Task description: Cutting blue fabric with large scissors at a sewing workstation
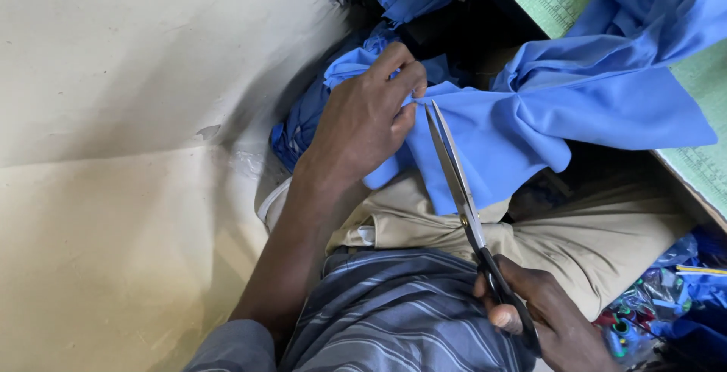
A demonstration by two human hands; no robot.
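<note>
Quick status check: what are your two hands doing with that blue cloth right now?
Left hand pinching blue cloth taut. Right hand on scissors, blades nearly shut, tips at the cloth edge. Nothing between blades and cloth.

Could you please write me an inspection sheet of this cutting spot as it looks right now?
Surface: green cutting mat with ruler markings, mostly covered by cloth.
Job's things: bright blue woven cloth draped off the mat; long steel scissors with black handles, blades close together at the cloth's edge.
Clutter: more blue cloth heaped below; crumpled clear plastic wrappers.
Grippers: left hand pinches the cloth beside the blade tips; right hand grips the scissor handles.
Cables: nothing seen.
Surroundings: cream wall; beige trousers and striped grey shirt of the person.
</note>
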